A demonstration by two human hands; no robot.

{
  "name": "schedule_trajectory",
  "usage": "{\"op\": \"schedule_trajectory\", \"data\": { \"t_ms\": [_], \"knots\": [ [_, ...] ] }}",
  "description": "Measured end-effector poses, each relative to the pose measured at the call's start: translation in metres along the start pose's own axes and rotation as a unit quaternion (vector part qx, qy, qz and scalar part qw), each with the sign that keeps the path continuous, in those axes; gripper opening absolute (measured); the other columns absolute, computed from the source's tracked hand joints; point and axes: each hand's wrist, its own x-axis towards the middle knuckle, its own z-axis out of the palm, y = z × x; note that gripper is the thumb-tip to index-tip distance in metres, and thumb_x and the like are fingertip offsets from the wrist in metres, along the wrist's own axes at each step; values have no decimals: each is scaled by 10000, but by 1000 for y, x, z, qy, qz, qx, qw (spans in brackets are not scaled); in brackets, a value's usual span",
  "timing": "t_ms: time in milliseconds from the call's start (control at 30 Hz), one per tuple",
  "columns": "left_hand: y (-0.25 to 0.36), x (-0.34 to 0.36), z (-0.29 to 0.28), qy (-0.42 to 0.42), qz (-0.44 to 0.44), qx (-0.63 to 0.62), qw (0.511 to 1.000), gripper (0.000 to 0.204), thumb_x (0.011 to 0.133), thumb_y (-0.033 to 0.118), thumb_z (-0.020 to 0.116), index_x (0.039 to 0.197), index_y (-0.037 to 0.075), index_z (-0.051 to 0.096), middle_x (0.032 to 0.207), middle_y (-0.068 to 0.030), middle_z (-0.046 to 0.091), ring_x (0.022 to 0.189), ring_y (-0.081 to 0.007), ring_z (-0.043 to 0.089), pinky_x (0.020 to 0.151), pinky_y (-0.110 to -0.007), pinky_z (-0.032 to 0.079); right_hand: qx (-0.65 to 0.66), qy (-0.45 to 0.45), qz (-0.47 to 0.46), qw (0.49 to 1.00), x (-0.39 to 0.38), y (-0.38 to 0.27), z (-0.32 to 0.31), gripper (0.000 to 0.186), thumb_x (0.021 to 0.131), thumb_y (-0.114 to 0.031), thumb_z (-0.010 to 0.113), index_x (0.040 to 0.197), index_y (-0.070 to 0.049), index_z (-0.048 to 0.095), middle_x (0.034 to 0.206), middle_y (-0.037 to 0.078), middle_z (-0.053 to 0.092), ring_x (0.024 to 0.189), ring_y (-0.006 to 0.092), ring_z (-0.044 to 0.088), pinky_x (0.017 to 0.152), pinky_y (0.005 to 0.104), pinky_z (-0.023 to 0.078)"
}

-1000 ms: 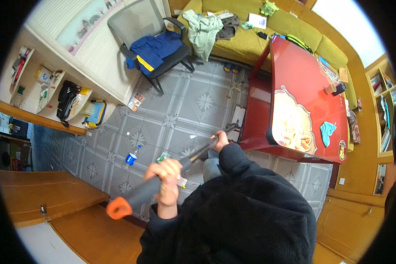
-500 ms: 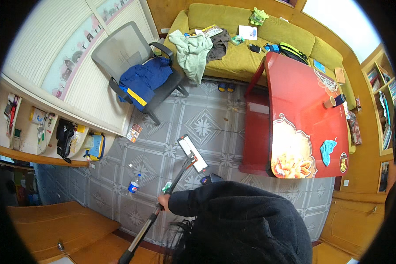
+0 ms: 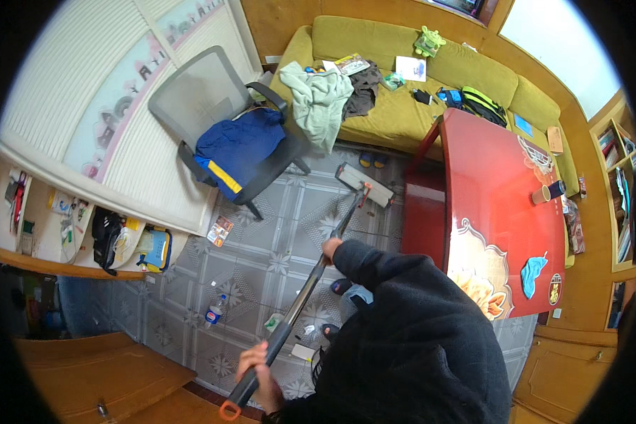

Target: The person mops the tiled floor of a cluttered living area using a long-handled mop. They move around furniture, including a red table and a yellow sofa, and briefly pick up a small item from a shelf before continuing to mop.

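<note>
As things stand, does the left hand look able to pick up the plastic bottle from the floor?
Probably not right now: the left hand is wrapped around the mop handle, well above the plastic bottle on the floor. Nothing visible blocks the space between, though.

The single view comes from the left of two fisheye cameras on the person's head, looking steeply down and forward along a flat mop [image 3: 303, 297]. The black sweatshirt [image 3: 417, 339] is closest, filling the lower middle; the tiled floor [image 3: 251, 283] lies farther below, the sofa [image 3: 385, 116] farthest, near the top. Straight edges bow toward the dark round rim.
</note>
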Motion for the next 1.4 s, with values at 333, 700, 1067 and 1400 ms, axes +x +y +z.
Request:
{"op": "schedule_trajectory", "data": {
  "t_ms": [333, 700, 1067, 1400],
  "knots": [
    [-86, 48, 180, 184, -60, -34, 981, 100, 899, 88, 533, 860, 15, 476, 831, -118, 559, 844, -244, 583, 806, -426, 479, 614, -54, 322, 719, 25, 178, -10, 314, 793, -304, 652, 872, -2, 631, 779, 184, 645, 698, 308, 657, 602, 443, 525],
    [-35, 1, 69, -45, 27, -54, 997, 88, 852, 20, 572, 779, 6, 526, 751, -137, 572, 775, -268, 603, 793, -440, 496, 735, -34, 486, 472, -74, 45, -3, 327, 802, -293, 580, 790, 33, 598, 643, 175, 596, 515, 300, 583, 503, 437, 496],
    [165, -152, -115, 158, 135, 66, 976, 257, 893, 203, 495, 666, 107, 425, 584, -24, 367, 554, -161, 400, 544, -284, 342, 818, -239, 398, 338, -156, -329, 55, 295, 862, -262, 514, 984, 6, 532, 910, 148, 623, 725, 278, 656, 567, 425, 552],
    [148, -169, -171, 87, 65, -208, 972, 295, 842, 165, 668, 783, 120, 382, 686, -8, 358, 702, -134, 416, 840, -329, 393, 835, 7, 427, 348, -210, -273, 16, 170, 826, -214, 514, 891, -58, 499, 766, 119, 555, 752, 279, 619, 634, 407, 523]
  ]
}}
